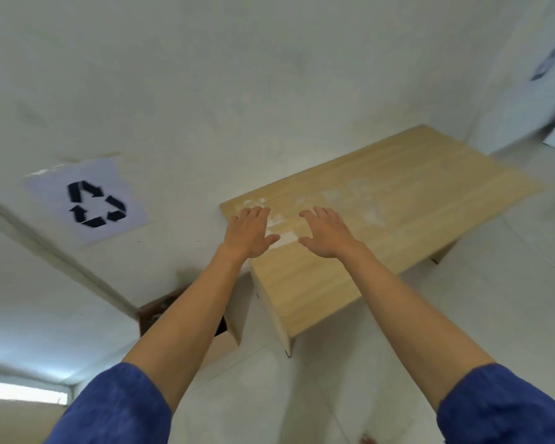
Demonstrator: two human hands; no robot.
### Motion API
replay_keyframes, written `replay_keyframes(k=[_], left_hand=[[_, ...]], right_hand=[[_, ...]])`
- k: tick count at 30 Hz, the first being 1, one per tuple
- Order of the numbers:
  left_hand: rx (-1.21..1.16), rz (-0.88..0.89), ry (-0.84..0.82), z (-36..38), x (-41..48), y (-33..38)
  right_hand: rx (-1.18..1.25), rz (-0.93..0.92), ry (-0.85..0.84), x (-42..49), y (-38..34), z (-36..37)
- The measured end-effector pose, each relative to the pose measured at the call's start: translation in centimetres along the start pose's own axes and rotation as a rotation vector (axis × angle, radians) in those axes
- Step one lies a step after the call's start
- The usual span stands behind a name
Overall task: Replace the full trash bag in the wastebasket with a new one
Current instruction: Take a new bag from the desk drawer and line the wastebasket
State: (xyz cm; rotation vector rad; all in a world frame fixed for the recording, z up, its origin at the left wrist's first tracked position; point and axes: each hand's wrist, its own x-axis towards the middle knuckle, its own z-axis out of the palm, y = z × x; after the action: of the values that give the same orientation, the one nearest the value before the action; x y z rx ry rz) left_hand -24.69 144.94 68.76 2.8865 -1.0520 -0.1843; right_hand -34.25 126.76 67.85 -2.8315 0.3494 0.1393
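Two blue sleeves; left hand and right hand both spread, empty, over one wooden table; one recycling sign at nine o'clock.

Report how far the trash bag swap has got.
Done: nothing visible; no bag, full or new, is in view. In hand: nothing; the left hand and right hand are spread open over the wooden table. Left: seemingly the whole swap; a brown container shows partly behind the left forearm, its contents hidden.
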Motion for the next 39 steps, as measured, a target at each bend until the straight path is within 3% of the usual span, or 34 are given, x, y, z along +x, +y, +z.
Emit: replay_keyframes(k=[10,19,30,39], left_hand=[[-0.039,0.200,-0.074,4.3,10.6,28.1],[-0.051,0.328,-0.146,6.7,20.6,47.0],[-0.083,0.335,-0.215,13.0,36.6,62.8],[-0.094,0.086,-0.344,24.6,43.4,69.2]], right_hand=[[-0.031,0.253,-0.015,-6.9,28.9,-5.6],[0.029,0.390,0.041,-9.4,48.1,-10.9],[0.064,0.387,0.027,-3.8,66.9,-13.4],[0.190,0.303,-0.079,1.1,79.6,-10.1]])
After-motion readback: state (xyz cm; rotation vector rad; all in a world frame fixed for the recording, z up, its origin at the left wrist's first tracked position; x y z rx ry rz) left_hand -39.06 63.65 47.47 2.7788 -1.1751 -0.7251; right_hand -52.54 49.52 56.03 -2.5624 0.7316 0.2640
